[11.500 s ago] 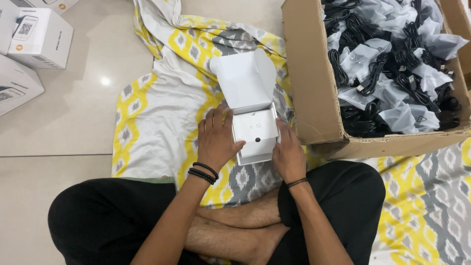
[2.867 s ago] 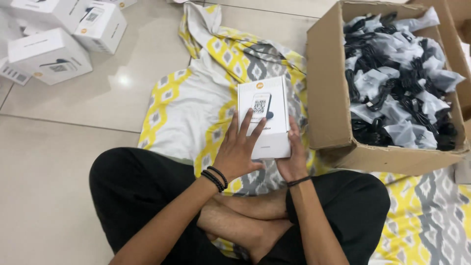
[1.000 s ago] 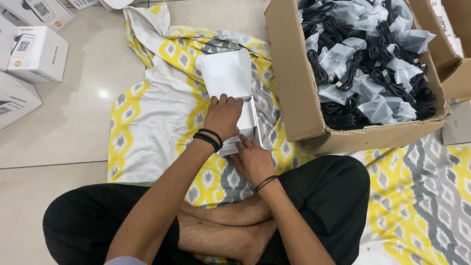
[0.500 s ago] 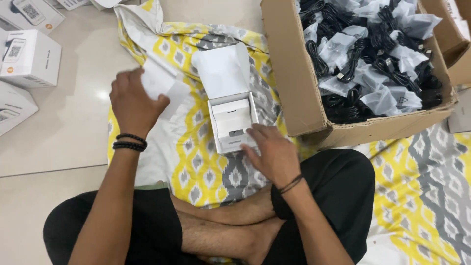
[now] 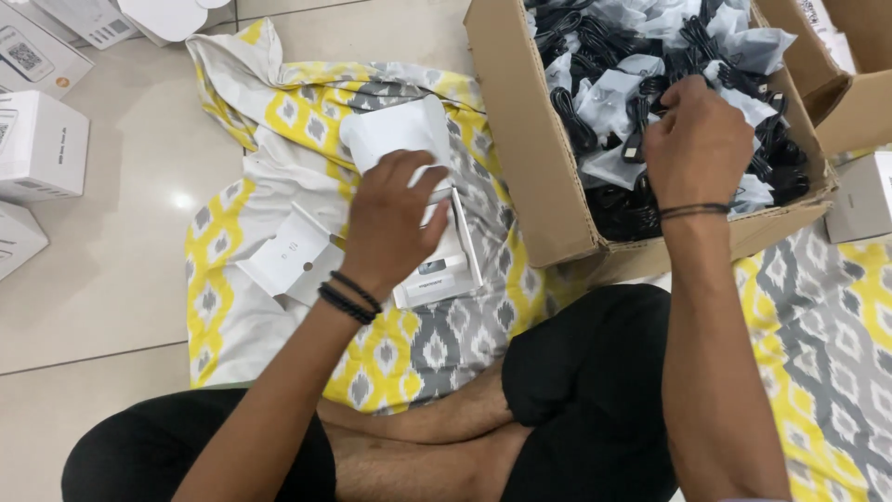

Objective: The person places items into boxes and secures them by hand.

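I see my left hand (image 5: 395, 218) resting palm-down on the small open white cardboard box (image 5: 437, 251), which lies on the yellow, grey and white patterned cloth (image 5: 232, 316) spread over the pale tiled floor (image 5: 102, 260), just in front of my crossed legs. The fingers are loosely curled over the box's upper edge, where its raised white lid flap (image 5: 390, 135) begins; I cannot tell whether they actually grip anything. Two dark bands circle that wrist.

Just left of this hand, a flat white cardboard insert (image 5: 288, 253) lies loose on the cloth, apart from the open box.

My right hand (image 5: 697, 139) is inside the large brown corrugated carton (image 5: 530, 158) to the right, which is filled with black coiled cables in clear plastic bags (image 5: 604, 88). The fingers are bunched together and pointed down into the pile, touching the bags; what they pinch is hidden by the back of the hand. A thin dark band sits on this wrist.

Several closed white boxes (image 5: 42, 144) stand on the floor at the far left, well apart from both hands.
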